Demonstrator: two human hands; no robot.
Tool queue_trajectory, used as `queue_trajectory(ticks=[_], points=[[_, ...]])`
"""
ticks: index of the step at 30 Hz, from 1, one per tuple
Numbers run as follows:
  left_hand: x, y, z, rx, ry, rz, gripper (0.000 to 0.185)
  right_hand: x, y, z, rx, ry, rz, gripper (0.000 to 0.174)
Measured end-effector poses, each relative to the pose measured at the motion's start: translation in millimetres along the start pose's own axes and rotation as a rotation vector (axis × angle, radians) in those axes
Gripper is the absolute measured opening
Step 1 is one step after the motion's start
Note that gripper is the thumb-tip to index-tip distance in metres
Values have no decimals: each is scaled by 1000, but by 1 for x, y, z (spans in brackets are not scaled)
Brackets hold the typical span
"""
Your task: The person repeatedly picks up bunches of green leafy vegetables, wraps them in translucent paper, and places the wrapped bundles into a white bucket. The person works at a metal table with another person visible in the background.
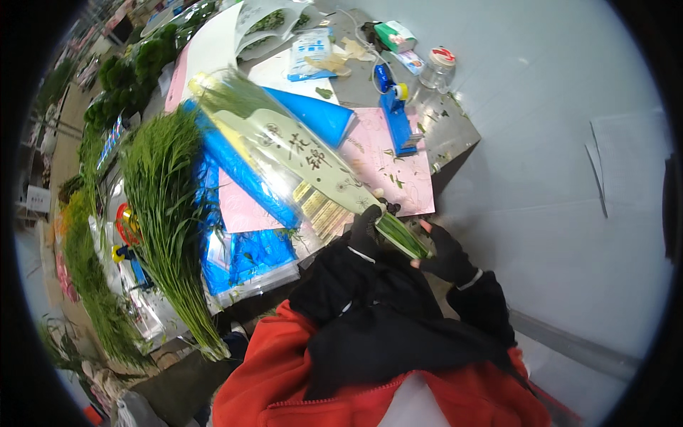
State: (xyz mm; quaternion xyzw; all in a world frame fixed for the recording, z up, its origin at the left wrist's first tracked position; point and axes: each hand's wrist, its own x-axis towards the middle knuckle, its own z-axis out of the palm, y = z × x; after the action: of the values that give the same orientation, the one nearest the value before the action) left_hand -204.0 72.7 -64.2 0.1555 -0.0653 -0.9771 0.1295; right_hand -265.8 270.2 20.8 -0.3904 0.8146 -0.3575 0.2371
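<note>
A long bouquet of feathery greenery in a printed clear-and-pale-green sleeve (315,155) lies slanting over the table, its stem end towards me. My left hand (368,227), in a black fingerless glove, grips the sleeve's narrow lower part. Beyond it the green stems (403,237) stick out. My right hand (445,253), gloved alike, is at the stem ends with thumb and fingers apart; whether it touches them is unclear. Under the bouquet are blue plastic wrap (245,160) and pink printed sheets (416,184). A large loose bunch of green stems (165,213) lies to the left.
A blue tape dispenser (397,123) with yellow tape stands on the metal table (459,136), near a lidded glass jar (437,69) and a green tissue pack (395,36). Wrapped white-green flowers (267,24) lie at the back. More greenery (90,283) and a red tape roll (127,224) are left.
</note>
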Motion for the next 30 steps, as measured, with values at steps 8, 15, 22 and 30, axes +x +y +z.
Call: queue_trajectory(ticks=[8,15,22,30], points=[[-8,30,38,179,-97,149,38,64,-10,26,-78,-177,209,56],[-10,29,48,1687,-446,78,50,124,73,13,-488,-128,1,39],[126,-4,55,2654,-270,-34,33,177,108,-21,-633,-219,-179,30],[162,-19,81,2567,-155,-178,20,200,120,-56,-522,-66,-337,14]])
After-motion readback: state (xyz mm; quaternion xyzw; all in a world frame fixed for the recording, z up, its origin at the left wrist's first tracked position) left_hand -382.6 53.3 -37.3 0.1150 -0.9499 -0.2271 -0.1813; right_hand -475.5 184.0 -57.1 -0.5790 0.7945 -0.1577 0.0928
